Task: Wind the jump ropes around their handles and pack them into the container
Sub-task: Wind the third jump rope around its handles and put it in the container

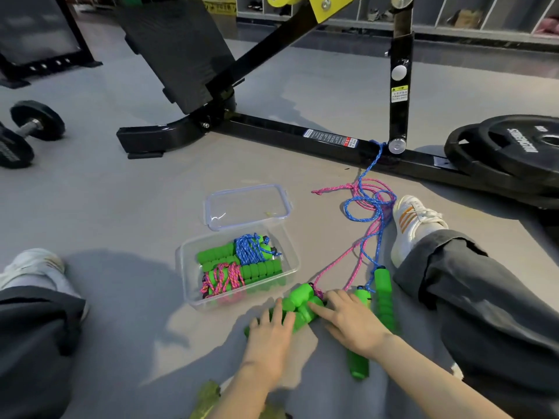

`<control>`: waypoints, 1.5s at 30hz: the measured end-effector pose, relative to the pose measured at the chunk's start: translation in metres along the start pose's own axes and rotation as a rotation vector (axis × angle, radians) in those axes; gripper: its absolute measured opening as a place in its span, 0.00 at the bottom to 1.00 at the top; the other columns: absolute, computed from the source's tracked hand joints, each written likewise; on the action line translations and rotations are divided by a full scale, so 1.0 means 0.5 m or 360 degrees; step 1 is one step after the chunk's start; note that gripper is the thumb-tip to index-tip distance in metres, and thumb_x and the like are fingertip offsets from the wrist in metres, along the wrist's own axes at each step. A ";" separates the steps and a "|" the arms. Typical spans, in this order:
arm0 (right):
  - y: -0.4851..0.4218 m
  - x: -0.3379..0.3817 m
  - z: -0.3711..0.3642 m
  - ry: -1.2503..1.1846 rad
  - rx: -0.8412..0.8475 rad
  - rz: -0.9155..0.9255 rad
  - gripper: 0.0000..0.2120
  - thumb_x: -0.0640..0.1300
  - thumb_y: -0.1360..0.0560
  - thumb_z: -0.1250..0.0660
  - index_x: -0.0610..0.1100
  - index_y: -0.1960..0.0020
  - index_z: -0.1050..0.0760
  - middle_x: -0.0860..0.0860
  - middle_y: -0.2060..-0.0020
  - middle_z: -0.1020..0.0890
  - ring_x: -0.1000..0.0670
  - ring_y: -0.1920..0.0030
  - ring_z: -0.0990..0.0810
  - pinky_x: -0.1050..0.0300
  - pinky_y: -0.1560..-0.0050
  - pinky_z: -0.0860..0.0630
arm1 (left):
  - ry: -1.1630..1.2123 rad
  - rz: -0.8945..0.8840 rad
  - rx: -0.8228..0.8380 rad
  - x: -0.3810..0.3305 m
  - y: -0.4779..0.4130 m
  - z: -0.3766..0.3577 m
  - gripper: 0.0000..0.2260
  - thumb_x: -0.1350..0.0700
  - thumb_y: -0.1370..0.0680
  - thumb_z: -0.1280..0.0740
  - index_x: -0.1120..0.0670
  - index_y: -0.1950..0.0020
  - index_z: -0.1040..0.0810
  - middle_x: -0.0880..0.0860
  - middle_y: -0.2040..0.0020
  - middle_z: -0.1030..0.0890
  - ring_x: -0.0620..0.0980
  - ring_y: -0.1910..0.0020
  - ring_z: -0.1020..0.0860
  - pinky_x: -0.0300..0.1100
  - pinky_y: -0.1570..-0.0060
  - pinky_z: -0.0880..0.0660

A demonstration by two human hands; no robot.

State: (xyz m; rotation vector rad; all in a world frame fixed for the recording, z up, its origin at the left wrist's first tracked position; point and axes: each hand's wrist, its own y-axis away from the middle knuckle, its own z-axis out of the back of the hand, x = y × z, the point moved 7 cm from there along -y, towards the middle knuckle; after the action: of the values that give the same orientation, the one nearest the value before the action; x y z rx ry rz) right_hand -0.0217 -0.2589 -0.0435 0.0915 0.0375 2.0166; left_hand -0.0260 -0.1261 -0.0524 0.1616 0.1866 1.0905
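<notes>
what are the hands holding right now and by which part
Nothing is gripped: the left hand and right hand rest, fingers straight, on the green handles of the pink rope, lying on the floor.

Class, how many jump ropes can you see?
4: wound blue rope and wound pink rope in the box; loose blue rope and loose pink rope on the floor. Others may be hidden.

1 wide head-worn camera looks forward and down at the floor, near the container, which sits just below mid-frame.
</notes>
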 end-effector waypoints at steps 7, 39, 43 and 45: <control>-0.051 0.086 -0.041 0.0079 0.0209 0.0183 0.35 0.66 0.29 0.49 0.53 0.25 0.46 0.45 0.36 0.24 0.44 0.42 0.21 0.47 0.43 0.24 | -0.0310 -0.0114 0.0158 0.123 0.065 -0.033 0.28 0.66 0.21 0.44 0.57 0.23 0.49 0.57 0.22 0.61 0.60 0.23 0.57 0.57 0.27 0.60; -0.072 0.137 0.035 -0.0327 -0.0103 0.0421 0.38 0.56 0.36 0.34 0.41 0.32 0.40 0.46 0.46 0.28 0.47 0.51 0.23 0.59 0.51 0.24 | -0.0414 -0.0269 -0.0248 0.136 0.086 0.005 0.68 0.56 0.55 0.21 0.43 0.22 0.55 0.65 0.41 0.23 0.64 0.44 0.21 0.65 0.46 0.26; -0.070 0.144 0.131 -0.0241 -0.0364 0.0409 0.34 0.57 0.34 0.38 0.41 0.33 0.37 0.46 0.47 0.26 0.49 0.52 0.22 0.61 0.53 0.26 | -0.0501 -0.0271 -0.0424 0.143 0.096 0.082 0.68 0.56 0.56 0.19 0.45 0.21 0.51 0.65 0.41 0.22 0.63 0.43 0.22 0.64 0.46 0.26; -0.076 0.148 0.174 -0.0258 -0.0414 0.0380 0.34 0.55 0.35 0.37 0.43 0.32 0.38 0.46 0.46 0.25 0.48 0.54 0.21 0.61 0.56 0.26 | -0.0612 -0.0301 -0.0571 0.148 0.108 0.130 0.63 0.57 0.56 0.19 0.46 0.24 0.44 0.67 0.38 0.25 0.65 0.41 0.24 0.66 0.45 0.29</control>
State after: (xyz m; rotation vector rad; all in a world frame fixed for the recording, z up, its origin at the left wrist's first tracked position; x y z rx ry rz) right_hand -0.0121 -0.1768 0.0442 0.0972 -0.3526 2.2271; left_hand -0.0248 -0.0383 0.0178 0.0279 -0.3325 0.8694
